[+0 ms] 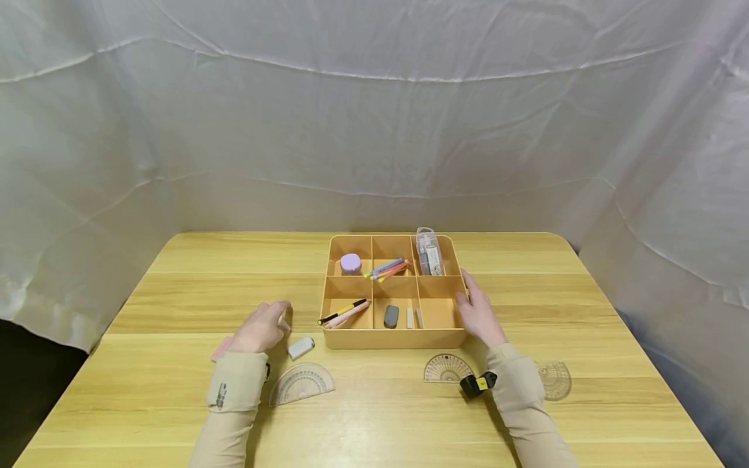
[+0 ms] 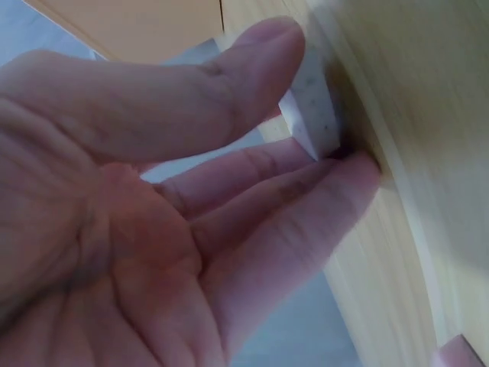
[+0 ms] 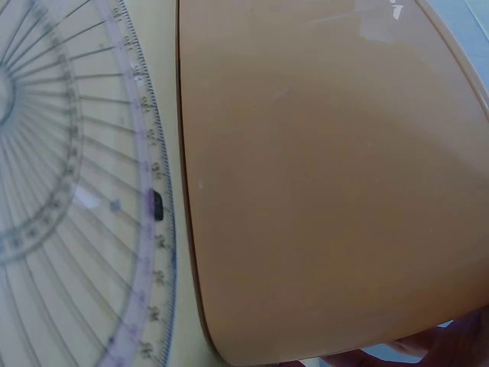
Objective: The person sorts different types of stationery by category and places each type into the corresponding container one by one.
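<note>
My left hand (image 1: 260,328) is low over the table, left of the tan organizer box (image 1: 394,338). Between its thumb and fingers it pinches a small white block (image 2: 312,111), which looks like an eraser, close to the wood. A pink piece (image 1: 221,349) lies partly hidden by that hand, and a grey-white eraser (image 1: 301,348) is just to its right. With the thumb over the rim and fingers outside, my right hand (image 1: 481,315) grips the box's right wall. In the right wrist view the box's side (image 3: 328,183) fills most of the picture.
The box's compartments hold a purple round container (image 1: 350,263), colored pens (image 1: 387,269), a clear case (image 1: 429,253), two pens (image 1: 345,313) and a dark grey eraser (image 1: 391,316). Protractors (image 1: 303,383) and a black tape measure (image 1: 478,384) lie in front. Grey fabric (image 1: 374,130) hangs behind the table.
</note>
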`<state>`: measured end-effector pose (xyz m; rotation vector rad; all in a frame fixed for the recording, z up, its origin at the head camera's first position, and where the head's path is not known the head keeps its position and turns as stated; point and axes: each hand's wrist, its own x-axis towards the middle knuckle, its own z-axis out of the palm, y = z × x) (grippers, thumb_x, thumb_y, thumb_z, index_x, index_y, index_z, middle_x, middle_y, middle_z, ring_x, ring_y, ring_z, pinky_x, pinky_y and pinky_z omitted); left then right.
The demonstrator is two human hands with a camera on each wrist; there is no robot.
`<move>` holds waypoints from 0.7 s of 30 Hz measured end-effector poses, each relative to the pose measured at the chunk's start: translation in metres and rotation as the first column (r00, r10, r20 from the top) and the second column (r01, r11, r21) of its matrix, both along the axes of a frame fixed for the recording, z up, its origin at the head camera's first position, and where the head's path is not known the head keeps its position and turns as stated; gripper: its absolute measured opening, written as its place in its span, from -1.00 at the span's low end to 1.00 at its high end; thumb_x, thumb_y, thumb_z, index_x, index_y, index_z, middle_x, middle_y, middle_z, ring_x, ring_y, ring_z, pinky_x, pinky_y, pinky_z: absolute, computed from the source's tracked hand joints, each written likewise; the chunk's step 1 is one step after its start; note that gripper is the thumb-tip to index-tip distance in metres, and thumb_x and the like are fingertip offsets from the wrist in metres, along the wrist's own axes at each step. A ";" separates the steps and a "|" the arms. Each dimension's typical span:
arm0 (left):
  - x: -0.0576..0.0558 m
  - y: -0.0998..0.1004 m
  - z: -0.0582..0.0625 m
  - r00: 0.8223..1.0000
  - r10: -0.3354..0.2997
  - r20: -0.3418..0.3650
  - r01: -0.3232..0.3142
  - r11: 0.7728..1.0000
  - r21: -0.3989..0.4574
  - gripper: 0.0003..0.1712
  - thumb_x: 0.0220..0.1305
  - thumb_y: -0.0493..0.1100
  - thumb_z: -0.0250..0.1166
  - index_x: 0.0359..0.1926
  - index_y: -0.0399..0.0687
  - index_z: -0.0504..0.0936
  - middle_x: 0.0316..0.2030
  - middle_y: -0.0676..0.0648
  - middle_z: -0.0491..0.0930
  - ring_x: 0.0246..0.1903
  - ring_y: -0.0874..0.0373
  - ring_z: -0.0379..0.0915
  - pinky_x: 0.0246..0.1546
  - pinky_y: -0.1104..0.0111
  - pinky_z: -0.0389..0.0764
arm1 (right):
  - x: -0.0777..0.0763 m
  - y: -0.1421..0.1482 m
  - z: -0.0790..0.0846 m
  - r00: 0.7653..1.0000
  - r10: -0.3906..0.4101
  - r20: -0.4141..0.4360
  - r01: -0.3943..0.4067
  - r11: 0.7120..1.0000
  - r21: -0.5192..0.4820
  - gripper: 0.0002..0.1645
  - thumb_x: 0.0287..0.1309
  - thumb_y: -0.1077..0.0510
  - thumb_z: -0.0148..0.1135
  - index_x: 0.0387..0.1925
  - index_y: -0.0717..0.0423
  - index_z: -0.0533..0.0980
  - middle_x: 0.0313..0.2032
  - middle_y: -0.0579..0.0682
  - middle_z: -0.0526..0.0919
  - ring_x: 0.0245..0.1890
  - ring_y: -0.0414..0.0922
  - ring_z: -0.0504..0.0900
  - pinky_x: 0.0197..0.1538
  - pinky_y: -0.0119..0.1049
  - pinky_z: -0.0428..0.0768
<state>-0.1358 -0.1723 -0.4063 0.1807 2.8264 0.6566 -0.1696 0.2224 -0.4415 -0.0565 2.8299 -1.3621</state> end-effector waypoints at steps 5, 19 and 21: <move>0.001 0.002 0.002 0.997 0.080 0.023 -0.081 0.994 0.071 -0.25 0.08 -0.55 0.13 0.37 -0.45 0.28 -0.11 -0.31 0.69 0.13 -0.34 0.47 0.23 -0.18 0.46 | 0.000 0.000 0.000 1.000 0.005 -0.008 -0.005 1.000 0.002 -0.31 0.46 0.30 -0.24 0.55 0.34 -0.05 0.48 0.45 0.12 0.50 0.38 0.11 0.56 0.21 0.06; -0.001 0.004 0.002 0.992 0.118 -0.044 -0.115 0.992 0.058 -0.36 0.08 -0.57 0.11 0.27 -0.51 0.39 -0.17 -0.26 0.72 0.10 -0.34 0.48 0.23 -0.19 0.46 | 0.000 0.000 0.000 1.000 0.004 -0.006 -0.004 1.000 -0.013 -0.30 0.45 0.31 -0.24 0.54 0.35 -0.05 0.47 0.46 0.13 0.49 0.38 0.12 0.55 0.21 0.07; 0.000 0.006 0.005 0.991 0.122 -0.051 -0.119 0.991 0.058 -0.45 0.07 -0.58 0.11 0.16 -0.46 0.48 -0.16 -0.25 0.72 0.08 -0.32 0.51 0.19 -0.15 0.51 | 0.000 0.000 0.000 1.000 0.004 -0.004 -0.004 1.000 -0.013 -0.30 0.45 0.31 -0.24 0.54 0.35 -0.05 0.47 0.46 0.13 0.49 0.39 0.12 0.55 0.22 0.08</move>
